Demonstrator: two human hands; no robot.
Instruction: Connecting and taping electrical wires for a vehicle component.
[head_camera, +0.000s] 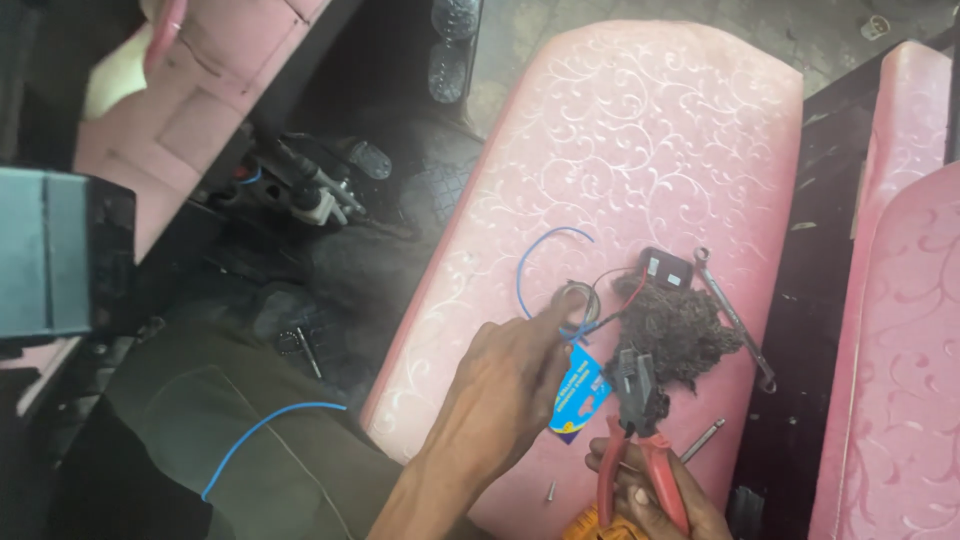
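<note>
pink patterned seat (640, 130) fills the view, above a dark floor. left hand (510, 385) reaches over it, fingers pressed onto a roll of tape (580, 300) beside a loop of blue wire (545, 250). right hand (655, 495) is closed round the red handles of pliers (640, 420), jaws near a dark rag (680, 330). a spanner (735, 318) lies just beyond. likely slips: pliers snagging the rag, or the tape rolling off the sloped cushion.
</note>
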